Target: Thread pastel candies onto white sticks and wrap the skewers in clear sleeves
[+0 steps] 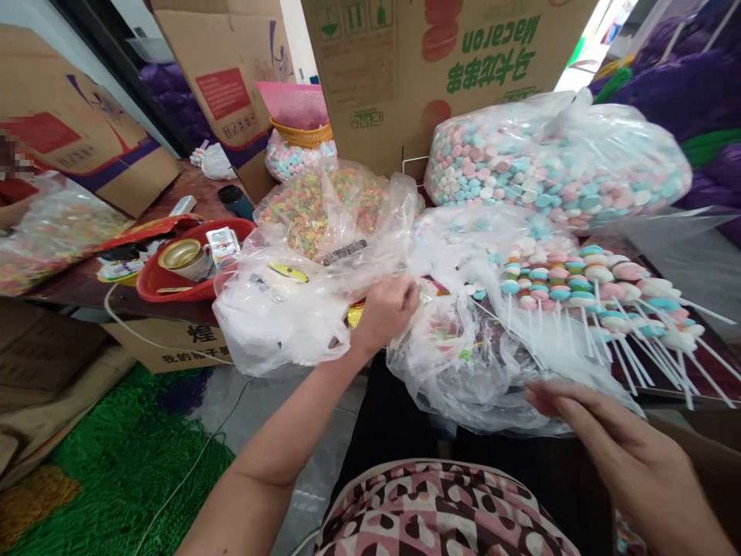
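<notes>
My left hand (pixel 389 310) is closed, fingers curled, between two clear plastic bags; whatever it grips is hidden. Left of it lies a crumpled clear bag (pixel 289 305), and a gold wrapper (pixel 355 315) peeks out by the wrist. My right hand (pixel 614 444), slightly blurred, has its fingers pressed together over the edge of an open plastic bag (pixel 463 378); I cannot make out anything in them. Behind that hand, skewers of pink, blue and white candies (pixel 579 282) lie piled on plastic, their white sticks pointing toward me.
A large bag of pastel candies (pixel 556 158) stands at the back right, beside a bag of small orange-green candies (pixel 329 205). A red basin (pixel 197 291) holds a bowl. Cardboard boxes (pixel 399 93) line the back. Green netting (pixel 116 463) covers the floor.
</notes>
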A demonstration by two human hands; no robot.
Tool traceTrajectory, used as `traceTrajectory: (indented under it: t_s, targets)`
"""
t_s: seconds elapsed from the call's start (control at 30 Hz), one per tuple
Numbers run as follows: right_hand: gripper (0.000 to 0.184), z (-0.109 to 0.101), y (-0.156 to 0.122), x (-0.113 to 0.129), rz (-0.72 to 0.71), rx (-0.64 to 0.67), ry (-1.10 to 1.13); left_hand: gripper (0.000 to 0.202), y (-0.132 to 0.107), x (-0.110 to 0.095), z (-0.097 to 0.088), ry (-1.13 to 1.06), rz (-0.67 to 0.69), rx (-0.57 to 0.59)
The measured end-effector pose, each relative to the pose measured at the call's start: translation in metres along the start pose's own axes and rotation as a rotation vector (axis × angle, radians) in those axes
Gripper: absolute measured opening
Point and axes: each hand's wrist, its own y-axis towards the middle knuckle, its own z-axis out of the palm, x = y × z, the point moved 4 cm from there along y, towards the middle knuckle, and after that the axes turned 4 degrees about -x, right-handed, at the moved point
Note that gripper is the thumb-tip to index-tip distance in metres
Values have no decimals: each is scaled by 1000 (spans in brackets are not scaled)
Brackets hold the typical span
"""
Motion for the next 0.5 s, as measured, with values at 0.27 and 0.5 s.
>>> traceTrajectory:
  t_s: [0.27,0.5]
  targets:
    - [32,72,64,30,19,73,130,7,-30,-67,7,-375,-29,124]
    - [23,60,49,6,213,-76,218,32,-42,-57,15,-778,-414,468]
